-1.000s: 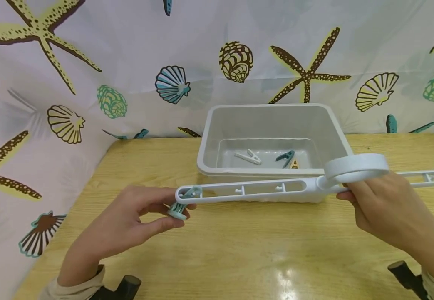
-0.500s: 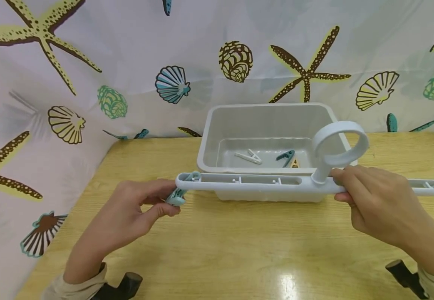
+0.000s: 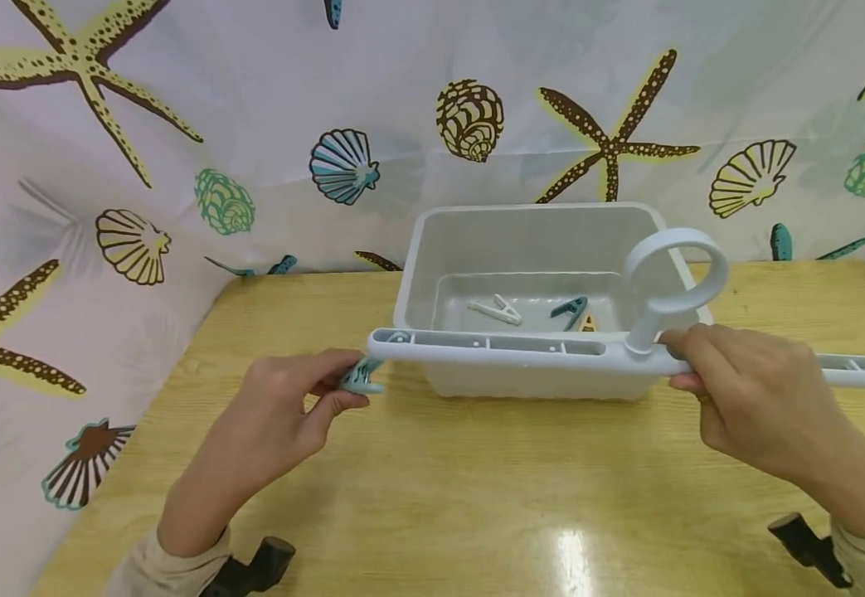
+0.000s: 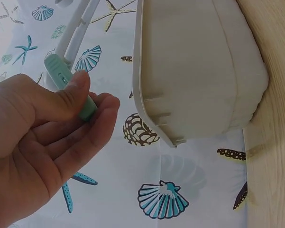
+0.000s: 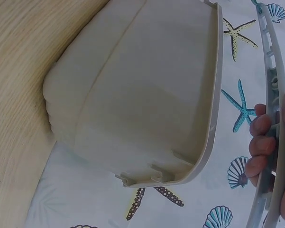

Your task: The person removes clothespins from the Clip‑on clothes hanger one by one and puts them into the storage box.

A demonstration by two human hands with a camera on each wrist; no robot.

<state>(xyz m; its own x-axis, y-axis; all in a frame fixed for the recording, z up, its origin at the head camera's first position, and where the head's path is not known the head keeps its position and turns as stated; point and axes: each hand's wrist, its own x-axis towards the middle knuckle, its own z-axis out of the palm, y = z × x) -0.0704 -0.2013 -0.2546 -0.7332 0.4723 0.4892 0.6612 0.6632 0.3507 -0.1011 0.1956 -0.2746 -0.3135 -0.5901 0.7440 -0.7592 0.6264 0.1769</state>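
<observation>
A long white plastic hanger bar (image 3: pixel 507 350) with slots, small pegs and an upright ring (image 3: pixel 689 298) is held level in front of the bin. My right hand (image 3: pixel 764 406) grips it just right of the ring; in the right wrist view the fingers (image 5: pixel 262 145) curl round the bar. At the bar's left end my left hand (image 3: pixel 275 414) pinches a mint-green clothespin (image 3: pixel 363 375) between thumb and fingers. The clothespin's far end meets the slot there. The left wrist view shows the thumb pressed on the clothespin (image 4: pixel 59 71).
Behind the bar a grey plastic bin (image 3: pixel 536 224) stands on the wooden table (image 3: pixel 477 497). Inside lie a white clothespin (image 3: pixel 497 311), a dark teal one (image 3: pixel 569 310) and an orange one (image 3: pixel 587 322). A cloth with sea-shell prints (image 3: pixel 402 75) hangs behind and at the left.
The bar has rolled so its ring now stands up, and its left end has risen and moved right. My left hand has followed, still pinching the clothespin; the right hand keeps its grip.
</observation>
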